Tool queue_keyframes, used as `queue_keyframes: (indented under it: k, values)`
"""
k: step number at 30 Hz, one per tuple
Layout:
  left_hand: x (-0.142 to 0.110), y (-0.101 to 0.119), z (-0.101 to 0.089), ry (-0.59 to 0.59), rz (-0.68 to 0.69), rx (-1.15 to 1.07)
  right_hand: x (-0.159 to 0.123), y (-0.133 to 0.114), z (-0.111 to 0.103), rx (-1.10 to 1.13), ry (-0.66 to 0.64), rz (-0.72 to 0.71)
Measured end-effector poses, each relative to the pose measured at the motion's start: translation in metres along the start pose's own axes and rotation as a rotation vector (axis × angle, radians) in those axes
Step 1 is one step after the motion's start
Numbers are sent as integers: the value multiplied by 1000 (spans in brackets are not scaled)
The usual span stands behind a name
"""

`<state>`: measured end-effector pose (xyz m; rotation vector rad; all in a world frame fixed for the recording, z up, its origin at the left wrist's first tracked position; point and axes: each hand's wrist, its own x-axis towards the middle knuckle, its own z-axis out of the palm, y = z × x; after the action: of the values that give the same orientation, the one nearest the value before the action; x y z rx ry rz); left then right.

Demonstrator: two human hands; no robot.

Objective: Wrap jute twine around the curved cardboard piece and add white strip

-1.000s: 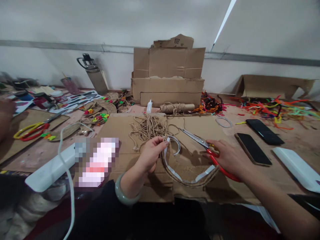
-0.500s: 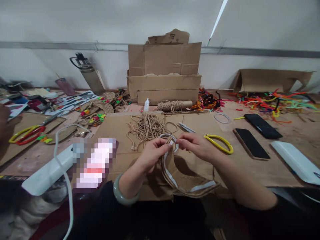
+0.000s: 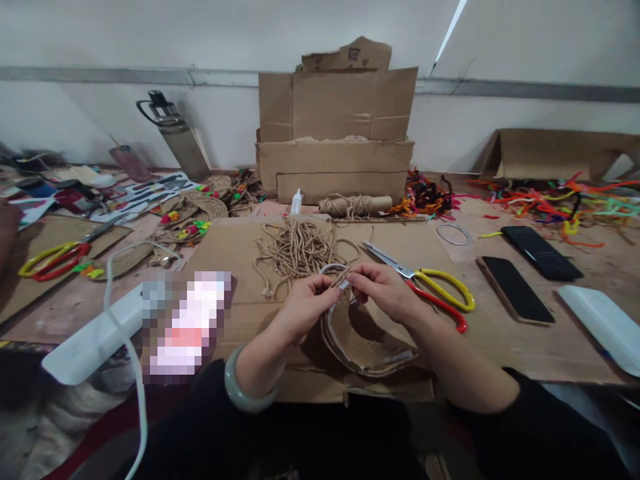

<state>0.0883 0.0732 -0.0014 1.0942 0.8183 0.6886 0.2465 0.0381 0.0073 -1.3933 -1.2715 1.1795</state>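
A curved piece of brown cardboard with white strips of tape along it hangs between my hands. My left hand pinches its upper end, near a white ring partly hidden behind the fingers. My right hand is closed at the same end, fingertips together on what looks like a short length of twine beside a white bit of tape. Behind them a tangled heap of cut twine lies on a cardboard sheet. Scissors with yellow and red handles rest by my right hand.
Two dark phones and a white power bank lie at right. A wound twine roll and a glue bottle stand before a cardboard box. At left, a white cable crosses another white device.
My right fingers have closed in against the left ones at the cardboard's end, and twine now shows there. The curved piece's free end has swung left. The view has shifted slightly.
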Motion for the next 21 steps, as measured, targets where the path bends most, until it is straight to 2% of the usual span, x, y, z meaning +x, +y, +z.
queue_keyframes:
  k: [3, 8, 15, 21]
  values:
    - [1, 0, -1, 23, 4, -4, -1, 1, 1, 77, -29, -8]
    - [0, -1, 0, 8, 9, -3, -4, -3, 6, 41, -29, 27]
    - [-2, 1, 1, -35, -80, -76, 0, 3, -4, 158, 90, 39]
    - [-2, 0, 0, -58, -84, 38, 1, 7, -7, 172, 118, 19]
